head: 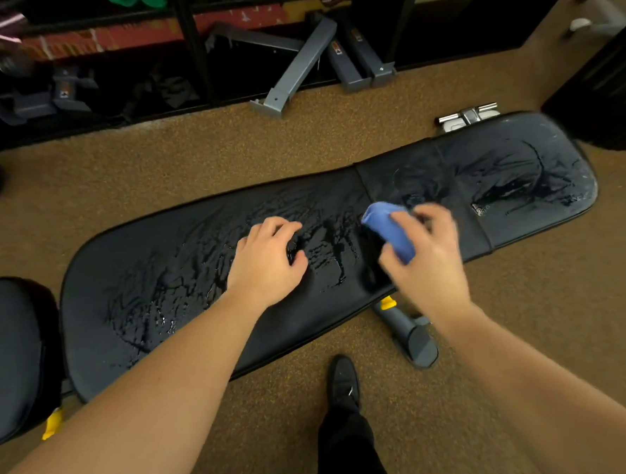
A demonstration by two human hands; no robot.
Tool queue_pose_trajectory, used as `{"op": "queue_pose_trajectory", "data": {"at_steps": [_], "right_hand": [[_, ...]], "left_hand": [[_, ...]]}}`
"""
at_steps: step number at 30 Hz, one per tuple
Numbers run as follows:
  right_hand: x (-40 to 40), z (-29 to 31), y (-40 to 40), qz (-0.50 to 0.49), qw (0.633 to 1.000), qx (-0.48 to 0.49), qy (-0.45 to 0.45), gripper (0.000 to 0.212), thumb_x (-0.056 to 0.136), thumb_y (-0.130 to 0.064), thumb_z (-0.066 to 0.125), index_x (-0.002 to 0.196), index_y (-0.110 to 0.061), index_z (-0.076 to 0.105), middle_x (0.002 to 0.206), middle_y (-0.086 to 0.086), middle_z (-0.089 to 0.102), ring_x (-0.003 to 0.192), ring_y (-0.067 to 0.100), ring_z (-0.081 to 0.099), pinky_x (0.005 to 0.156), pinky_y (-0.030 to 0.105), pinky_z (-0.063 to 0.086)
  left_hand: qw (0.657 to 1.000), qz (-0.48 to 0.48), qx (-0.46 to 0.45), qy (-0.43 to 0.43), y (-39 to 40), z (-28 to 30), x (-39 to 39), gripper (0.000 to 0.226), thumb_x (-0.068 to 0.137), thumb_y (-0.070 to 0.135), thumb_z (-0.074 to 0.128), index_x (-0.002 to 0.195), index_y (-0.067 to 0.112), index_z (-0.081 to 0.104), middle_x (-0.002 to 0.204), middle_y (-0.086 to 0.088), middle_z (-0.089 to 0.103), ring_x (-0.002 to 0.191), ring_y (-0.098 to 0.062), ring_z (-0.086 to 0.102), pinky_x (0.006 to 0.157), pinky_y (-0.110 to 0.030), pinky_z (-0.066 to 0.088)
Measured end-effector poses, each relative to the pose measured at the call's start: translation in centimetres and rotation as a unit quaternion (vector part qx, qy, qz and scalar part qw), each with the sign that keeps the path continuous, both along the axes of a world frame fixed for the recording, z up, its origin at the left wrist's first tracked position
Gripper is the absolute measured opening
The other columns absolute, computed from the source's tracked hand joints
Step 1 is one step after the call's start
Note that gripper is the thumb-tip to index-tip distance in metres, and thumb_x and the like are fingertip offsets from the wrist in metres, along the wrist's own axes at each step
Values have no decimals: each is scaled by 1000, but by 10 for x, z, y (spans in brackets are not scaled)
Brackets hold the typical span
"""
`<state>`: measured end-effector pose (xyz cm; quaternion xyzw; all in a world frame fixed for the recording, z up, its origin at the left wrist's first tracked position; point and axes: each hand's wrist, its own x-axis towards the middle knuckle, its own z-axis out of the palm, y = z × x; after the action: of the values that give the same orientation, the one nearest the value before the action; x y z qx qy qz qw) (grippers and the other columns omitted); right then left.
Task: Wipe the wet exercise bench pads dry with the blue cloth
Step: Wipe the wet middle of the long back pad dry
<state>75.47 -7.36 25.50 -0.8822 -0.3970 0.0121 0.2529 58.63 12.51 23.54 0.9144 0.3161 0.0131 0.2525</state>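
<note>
Head view: a long black back pad point(167, 267) is seen lying across brown carpet point(495, 372), with a separate seat pad point(14, 350) at the left edge of the frame. The blue cloth point(389, 228) is bunched and gripped in the right hand point(424, 252), fingers curled round it, just above or against the pad near the seam; contact cannot be told through the blur. The left hand point(269, 261) is laid on the wet middle of the pad with fingers bent and fingertips touching the vinyl; nothing is held in it.

Water is spread widely. Glistening streaks and beads are seen from the left end of the back pad to its middle, and pooled runs are seen on the right section point(520, 176) beyond the seam. A duller patch near the seam, just past the cloth, may be judged partly wiped. The work is judged barely begun: nearly the whole back pad is left to be dried. Whether the seat pad is wet cannot be told.
</note>
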Motion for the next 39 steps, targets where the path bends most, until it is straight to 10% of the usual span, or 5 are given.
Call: {"op": "queue_pose_trajectory", "data": {"at_steps": [4,7,14,28,39], "right_hand": [[-27,-43,-7,81,965,-228,-100,59,100,-44,44,150,-12,39,145,20,42,130,40,44,107,51,40],[-19,-51,1,96,964,-225,-102,60,105,-43,26,156,-10,27,164,16,21,152,33,15,121,52,21],[-6,-61,27,70,966,-237,-78,59,105,-38,14,160,-14,13,166,8,15,154,27,11,124,46,16],[31,-67,99,69,964,-246,-76,59,105,-34,15,160,-13,14,166,8,15,154,28,6,124,49,8],[94,-51,181,133,962,-237,-16,41,105,-26,36,143,-14,43,136,13,54,126,36,48,111,46,25]], "left_hand": [[999,2,-12,53,15,4,47,54,98,42,49,150,27,40,155,2,34,144,-23,28,117,-46,23],[996,2,0,85,32,1,69,57,99,43,45,153,28,35,162,-2,25,150,-25,18,121,-50,15],[980,34,-24,195,71,-8,79,65,103,52,29,160,31,7,169,-1,-4,154,-30,-8,123,-53,0],[980,43,-58,188,87,-17,66,57,104,43,24,160,34,13,168,7,10,155,-22,3,125,-45,6],[981,41,-75,175,92,-15,63,57,103,35,24,159,37,14,167,9,10,155,-18,4,125,-44,6]]}}
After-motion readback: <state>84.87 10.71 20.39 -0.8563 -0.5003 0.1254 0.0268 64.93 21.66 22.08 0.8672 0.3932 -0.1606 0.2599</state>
